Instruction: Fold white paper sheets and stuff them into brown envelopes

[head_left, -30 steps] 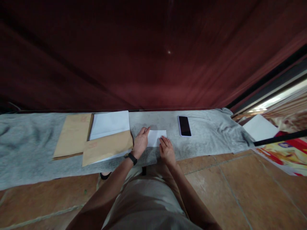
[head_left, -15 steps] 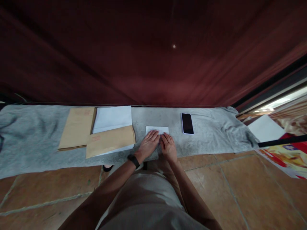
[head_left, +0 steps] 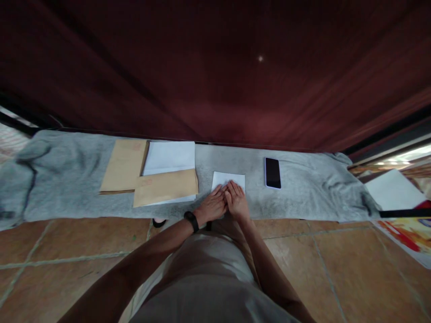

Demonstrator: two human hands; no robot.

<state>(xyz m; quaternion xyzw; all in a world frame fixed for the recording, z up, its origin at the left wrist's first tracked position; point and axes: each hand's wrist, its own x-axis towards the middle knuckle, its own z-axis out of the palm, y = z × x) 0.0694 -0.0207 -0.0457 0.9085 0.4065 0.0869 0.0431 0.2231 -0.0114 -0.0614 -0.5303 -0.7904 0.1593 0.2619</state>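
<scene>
A small white sheet of paper [head_left: 220, 178], perhaps folded, lies on the grey cloth in front of me. My left hand [head_left: 212, 205] rests on its near left part, palm down with the fingers stretched out. From the other side my right hand [head_left: 237, 202] lies on the paper too, its extended fingers meeting and partly covering the left fingertips. The near edge of the paper is hidden under both hands. A black band [head_left: 191, 221] is on my left wrist.
To the left lie brown envelopes [head_left: 123, 166], white sheets [head_left: 170, 157] and another brown envelope [head_left: 166, 187] across them. A phone [head_left: 272, 172] sits to the right. The grey cloth [head_left: 310, 188] covers a narrow surface against a dark red panel [head_left: 218, 103]. A white sheet [head_left: 393, 190] is far right.
My hands have drawn together, the right fingers now overlapping the left fingertips. They sit closer to the paper's near edge, so more of its far part shows. The view has shifted slightly.
</scene>
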